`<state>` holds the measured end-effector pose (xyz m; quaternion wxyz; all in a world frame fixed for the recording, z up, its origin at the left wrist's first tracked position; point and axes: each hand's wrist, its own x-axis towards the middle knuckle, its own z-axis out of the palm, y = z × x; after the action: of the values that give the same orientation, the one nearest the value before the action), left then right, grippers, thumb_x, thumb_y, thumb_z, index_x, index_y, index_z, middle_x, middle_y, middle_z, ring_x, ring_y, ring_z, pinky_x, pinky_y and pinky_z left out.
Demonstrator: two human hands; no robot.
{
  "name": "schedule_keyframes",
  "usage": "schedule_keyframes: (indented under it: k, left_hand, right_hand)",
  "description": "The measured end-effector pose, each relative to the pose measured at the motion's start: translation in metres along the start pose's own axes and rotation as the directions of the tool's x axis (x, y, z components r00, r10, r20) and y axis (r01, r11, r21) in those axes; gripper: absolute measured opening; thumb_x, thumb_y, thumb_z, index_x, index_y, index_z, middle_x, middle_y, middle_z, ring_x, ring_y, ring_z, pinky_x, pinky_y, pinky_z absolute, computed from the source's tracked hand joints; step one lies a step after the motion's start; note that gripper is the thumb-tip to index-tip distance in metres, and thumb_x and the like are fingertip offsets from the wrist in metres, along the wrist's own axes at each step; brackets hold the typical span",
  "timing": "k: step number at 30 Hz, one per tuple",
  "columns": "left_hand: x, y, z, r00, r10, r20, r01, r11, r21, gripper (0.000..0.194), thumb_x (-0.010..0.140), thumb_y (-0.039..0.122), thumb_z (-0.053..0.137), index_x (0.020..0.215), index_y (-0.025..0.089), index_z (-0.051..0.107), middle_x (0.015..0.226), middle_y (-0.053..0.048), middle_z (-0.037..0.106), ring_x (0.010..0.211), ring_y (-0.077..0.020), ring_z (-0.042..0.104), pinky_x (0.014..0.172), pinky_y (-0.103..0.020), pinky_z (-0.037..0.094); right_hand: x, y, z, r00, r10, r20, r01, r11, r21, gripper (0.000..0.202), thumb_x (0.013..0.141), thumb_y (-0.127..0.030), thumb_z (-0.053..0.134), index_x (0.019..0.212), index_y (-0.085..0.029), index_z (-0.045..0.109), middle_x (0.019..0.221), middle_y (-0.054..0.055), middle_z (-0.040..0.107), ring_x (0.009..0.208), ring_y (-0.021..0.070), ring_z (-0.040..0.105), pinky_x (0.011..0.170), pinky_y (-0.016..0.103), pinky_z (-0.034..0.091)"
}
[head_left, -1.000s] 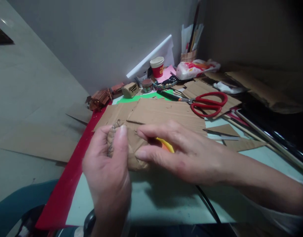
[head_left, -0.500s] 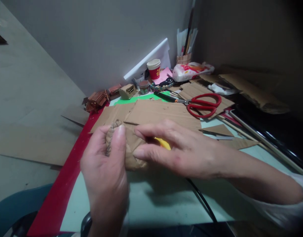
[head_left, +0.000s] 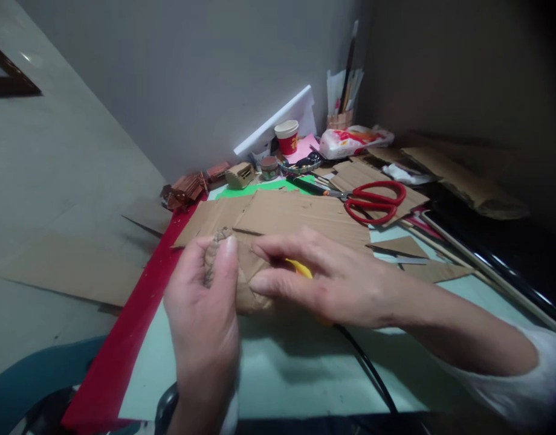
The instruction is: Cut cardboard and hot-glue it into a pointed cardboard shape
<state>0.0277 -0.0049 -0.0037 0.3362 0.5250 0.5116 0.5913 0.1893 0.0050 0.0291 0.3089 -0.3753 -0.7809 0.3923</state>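
Observation:
A small brown paper-covered craft piece [head_left: 248,275] with a braided rim is held up above the table. My left hand [head_left: 205,302] is closed round its left side, thumb pressed on the front by the braid. My right hand [head_left: 323,275] is closed on its right side, thumb and forefinger pinching the folded brown surface. Behind my right hand, part of a yellow object [head_left: 300,267] shows, mostly hidden. A black cord [head_left: 368,362] runs from near it to the table's front edge.
Flat cardboard sheets [head_left: 300,211] lie just beyond my hands. Red-handled scissors [head_left: 375,202] rest on cardboard at the right. At the back stand a paper cup [head_left: 287,138], a small jar [head_left: 269,168] and a brush holder [head_left: 340,119]. Small brown models [head_left: 185,190] line the left back.
The view has shifted slightly, so the scene sits a little lower and further right. Both hands keep their hold on the craft piece, with hardly any movement of the fingers.

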Motion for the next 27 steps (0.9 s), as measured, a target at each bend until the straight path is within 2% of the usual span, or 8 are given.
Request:
schedule_keyframes:
  k: [8, 13, 19, 27]
  left_hand:
    - [-0.0047, 0.0009, 0.0064, 0.995, 0.023, -0.095, -0.025, 1.0, -0.016, 0.017, 0.09, 0.039, 0.069, 0.084, 0.023, 0.066, 0.08, 0.0, 0.066, 0.077, -0.0172, 0.063, 0.07, -0.028, 0.051]
    - [-0.0074, 0.0036, 0.0069, 0.997, -0.031, -0.074, 0.027, 0.999, -0.046, 0.018, 0.091, 0.04, 0.069, 0.083, 0.024, 0.064, 0.074, 0.002, 0.063, 0.068, -0.0149, 0.058, 0.063, -0.026, 0.048]
    - [-0.0074, 0.0019, 0.0058, 0.996, -0.04, -0.075, 0.033, 0.995, -0.095, 0.02, 0.089, 0.04, 0.071, 0.081, 0.023, 0.064, 0.075, 0.001, 0.064, 0.069, -0.0163, 0.061, 0.062, -0.027, 0.049]
    - [-0.0101, 0.002, 0.0051, 0.995, -0.069, -0.072, 0.061, 0.993, -0.099, 0.022, 0.09, 0.041, 0.069, 0.079, 0.023, 0.064, 0.073, 0.001, 0.065, 0.066, -0.0153, 0.06, 0.06, -0.026, 0.048]
  right_hand:
    - [-0.0011, -0.0016, 0.004, 1.0, 0.009, 0.004, -0.009, 1.0, -0.022, 0.027, 0.093, -0.025, 0.055, 0.07, -0.02, 0.043, 0.068, -0.004, 0.048, 0.068, 0.0133, 0.049, 0.059, 0.027, 0.031]
    - [-0.0012, -0.0014, 0.0046, 1.0, 0.017, 0.014, -0.017, 1.0, -0.018, 0.027, 0.093, -0.026, 0.055, 0.07, -0.019, 0.042, 0.067, -0.004, 0.048, 0.067, 0.013, 0.048, 0.059, 0.026, 0.031]
    - [0.0, -0.0003, 0.0062, 1.0, -0.015, 0.025, 0.015, 1.0, -0.006, 0.029, 0.093, -0.024, 0.055, 0.068, -0.019, 0.041, 0.065, -0.005, 0.044, 0.062, 0.0109, 0.043, 0.057, 0.026, 0.029]
    - [0.0007, -0.0002, 0.0057, 0.997, 0.01, 0.082, -0.013, 0.999, 0.038, 0.025, 0.093, -0.025, 0.055, 0.071, -0.019, 0.045, 0.068, -0.005, 0.047, 0.066, 0.0117, 0.045, 0.057, 0.027, 0.029]
